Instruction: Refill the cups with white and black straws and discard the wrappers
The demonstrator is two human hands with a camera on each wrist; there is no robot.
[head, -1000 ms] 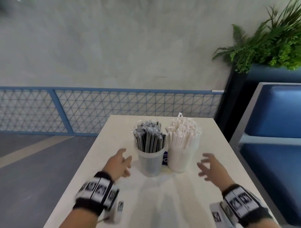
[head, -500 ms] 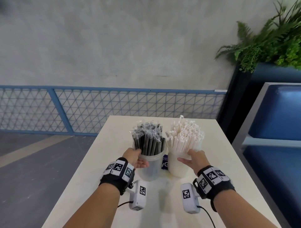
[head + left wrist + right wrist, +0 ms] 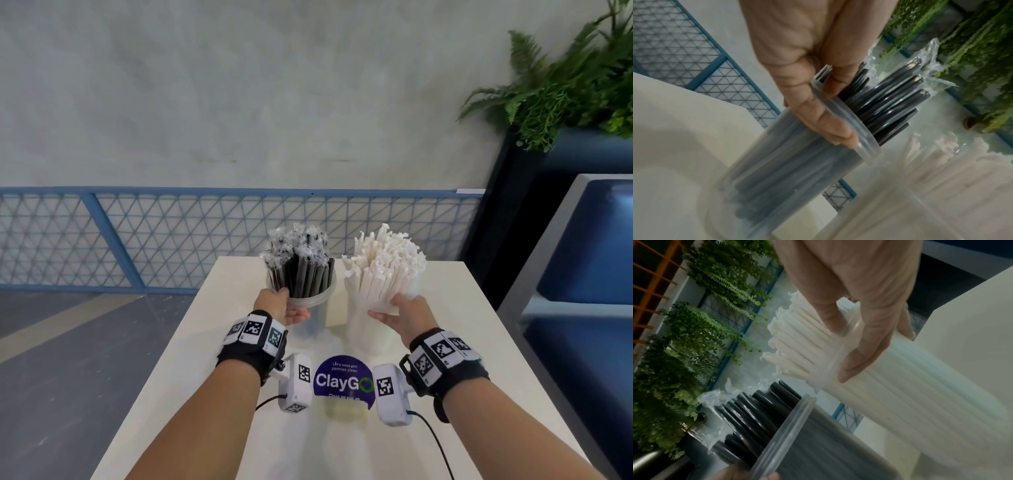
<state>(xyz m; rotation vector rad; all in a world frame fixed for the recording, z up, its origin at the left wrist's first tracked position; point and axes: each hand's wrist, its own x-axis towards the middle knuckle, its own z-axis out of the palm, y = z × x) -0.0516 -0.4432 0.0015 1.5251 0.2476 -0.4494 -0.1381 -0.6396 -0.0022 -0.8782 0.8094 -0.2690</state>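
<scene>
Two clear plastic cups are raised off the cream table point(image 3: 479, 342). The left cup point(image 3: 313, 317) point(image 3: 797, 170) is packed with black straws point(image 3: 301, 270) point(image 3: 890, 104) in clear wrappers. My left hand point(image 3: 279, 305) point(image 3: 818, 81) grips it at the rim, thumb across the front. The right cup point(image 3: 368, 329) point(image 3: 920, 402) is crammed with white paper-wrapped straws point(image 3: 383, 263) point(image 3: 797, 344). My right hand point(image 3: 407, 313) point(image 3: 869, 321) grips that cup just below its rim. Both cups stand upright, side by side and close together.
A round blue "ClayGo" sticker point(image 3: 342, 380) lies on the table between my wrists. A blue mesh railing point(image 3: 205, 236) runs behind the table's far edge. A blue bench point(image 3: 582, 308) and a dark planter with ferns point(image 3: 565, 85) stand at the right.
Both hands went from hovering open beside the cups to gripping them near the rims. The cups have since risen off the table, uncovering the blue sticker.
</scene>
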